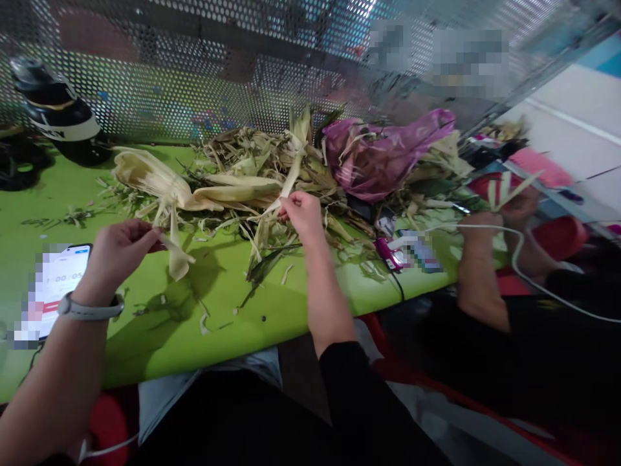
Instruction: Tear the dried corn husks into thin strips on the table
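My left hand (119,249), with a watch on its wrist, is closed in a pinch at the left of the pile. Between its fingertips is a pale piece of corn husk (178,261) that hangs over the green tabletop. Farther right, my right hand (305,217) pinches a narrow husk strip (290,181) at the front of the heap. Between and behind both hands lie large dried corn husks (155,178), and a heap of brownish husk scraps (228,152) rises at the back.
A phone (63,285) lies by my left forearm, and a black bottle (61,116) stands behind it. At right are a purple plastic bag (378,155), a pink device (389,254) with cables, and a co-worker's hand (480,226) holding husk strips. A perforated metal panel (194,77) borders the back.
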Demonstrator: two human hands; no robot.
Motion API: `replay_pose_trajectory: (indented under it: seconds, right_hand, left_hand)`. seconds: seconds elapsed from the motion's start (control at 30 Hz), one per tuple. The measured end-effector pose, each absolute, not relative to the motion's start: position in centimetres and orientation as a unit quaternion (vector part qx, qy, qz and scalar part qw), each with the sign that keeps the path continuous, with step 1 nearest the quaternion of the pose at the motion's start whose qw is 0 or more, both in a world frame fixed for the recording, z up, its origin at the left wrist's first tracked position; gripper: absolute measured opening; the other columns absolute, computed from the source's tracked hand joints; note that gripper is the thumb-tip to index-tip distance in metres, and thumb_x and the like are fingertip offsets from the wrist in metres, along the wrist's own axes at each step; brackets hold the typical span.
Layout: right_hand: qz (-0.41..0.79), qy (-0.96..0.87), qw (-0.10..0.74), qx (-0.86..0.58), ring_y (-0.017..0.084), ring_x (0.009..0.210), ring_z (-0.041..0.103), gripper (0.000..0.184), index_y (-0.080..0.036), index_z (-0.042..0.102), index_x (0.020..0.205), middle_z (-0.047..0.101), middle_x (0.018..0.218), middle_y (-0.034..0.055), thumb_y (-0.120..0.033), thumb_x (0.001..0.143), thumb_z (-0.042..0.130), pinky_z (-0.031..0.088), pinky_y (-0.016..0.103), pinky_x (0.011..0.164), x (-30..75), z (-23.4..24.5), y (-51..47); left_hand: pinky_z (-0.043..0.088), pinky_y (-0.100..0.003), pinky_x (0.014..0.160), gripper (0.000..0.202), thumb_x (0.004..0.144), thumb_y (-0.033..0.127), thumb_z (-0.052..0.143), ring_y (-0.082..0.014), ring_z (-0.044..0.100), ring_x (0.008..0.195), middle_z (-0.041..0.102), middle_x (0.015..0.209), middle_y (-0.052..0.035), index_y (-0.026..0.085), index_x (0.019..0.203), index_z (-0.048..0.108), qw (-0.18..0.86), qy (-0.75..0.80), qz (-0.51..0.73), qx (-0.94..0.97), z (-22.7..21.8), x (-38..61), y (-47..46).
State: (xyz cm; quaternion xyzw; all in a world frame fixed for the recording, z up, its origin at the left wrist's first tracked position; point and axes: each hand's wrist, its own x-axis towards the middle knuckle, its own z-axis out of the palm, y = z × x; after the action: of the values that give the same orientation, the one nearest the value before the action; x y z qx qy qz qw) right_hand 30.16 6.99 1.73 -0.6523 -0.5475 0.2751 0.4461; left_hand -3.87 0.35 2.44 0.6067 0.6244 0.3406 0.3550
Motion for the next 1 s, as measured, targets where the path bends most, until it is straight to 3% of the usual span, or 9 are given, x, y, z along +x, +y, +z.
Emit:
replay_pose_trajectory:
  seconds: [0.1, 0.23, 0.37, 0.77, 0.93, 1.0]
  right_hand:
    - [0.506, -0.552, 0.403, -0.527, 0.007, 0.047, 0.056, 0.022, -0.016, 0.058, 0.070, 0.062, 0.058, -0.0021, -0.033, 0.080, 0.067, 0.049, 0.019, 0.051, 30.2, 2.3, 6.4]
    - [0.678, -0.594, 0.201, -0.384, 0.008, 0.054, 0.064, 0.030, -0.012, 0.065, 0.082, 0.069, 0.066, 0.0004, -0.035, 0.071, 0.081, 0.056, 0.020, 0.056, 26.9, 1.5, 5.0]
    - [0.701, -0.597, 0.139, -0.365, 0.007, 0.050, 0.062, 0.033, -0.011, 0.063, 0.075, 0.069, 0.064, 0.0011, -0.039, 0.072, 0.081, 0.055, 0.018, 0.053, 24.1, 0.2, 4.4]
    - [0.703, -0.600, 0.109, -0.366, 0.006, 0.049, 0.061, 0.035, -0.012, 0.062, 0.073, 0.069, 0.063, -0.0003, -0.042, 0.071, 0.081, 0.051, 0.016, 0.050, 23.1, -1.0, 4.2]
    - [0.704, -0.595, 0.113, -0.372, 0.007, 0.050, 0.062, 0.037, -0.012, 0.063, 0.075, 0.070, 0.064, 0.0001, -0.044, 0.069, 0.082, 0.052, 0.017, 0.052, 23.1, -1.3, 4.2]
    - [0.702, -0.592, 0.118, -0.378, 0.007, 0.050, 0.062, 0.037, -0.012, 0.063, 0.075, 0.070, 0.064, -0.0001, -0.043, 0.069, 0.083, 0.053, 0.017, 0.052, 23.1, -1.1, 4.2]
  left_hand:
    - [0.055, -0.031, 0.079, 0.028, 0.081, 0.038, 0.071, -0.0153, 0.067, 0.074, 0.073, 0.081, -0.0033, 0.011, 0.088, 0.067, 0.556, 0.549, 0.360, 0.510, 2.5, -3.6, 0.4]
    - [0.054, -0.024, 0.067, 0.031, 0.078, 0.041, 0.075, -0.0120, 0.065, 0.064, 0.072, 0.070, -0.0030, 0.011, 0.084, 0.070, 0.651, 0.519, 0.261, 0.488, 1.9, -1.8, 0.2]
    - [0.057, -0.024, 0.066, 0.032, 0.073, 0.044, 0.078, -0.0133, 0.067, 0.063, 0.073, 0.069, -0.0049, 0.013, 0.080, 0.070, 0.670, 0.524, 0.222, 0.477, 0.7, -0.4, 0.2]
    - [0.058, -0.026, 0.060, 0.032, 0.071, 0.048, 0.077, -0.0166, 0.070, 0.062, 0.075, 0.072, -0.0084, 0.016, 0.077, 0.075, 0.656, 0.505, 0.206, 0.522, -0.7, 0.7, 0.1]
    - [0.053, -0.026, 0.052, 0.046, 0.072, 0.050, 0.075, -0.0177, 0.069, 0.058, 0.075, 0.080, -0.0077, 0.017, 0.103, 0.071, 0.592, 0.541, 0.230, 0.552, -0.8, 0.7, 0.1]
    - [0.050, -0.024, 0.050, 0.047, 0.073, 0.051, 0.073, -0.0159, 0.067, 0.054, 0.075, 0.079, -0.0062, 0.017, 0.104, 0.068, 0.559, 0.567, 0.247, 0.553, -0.6, 0.8, 0.1]
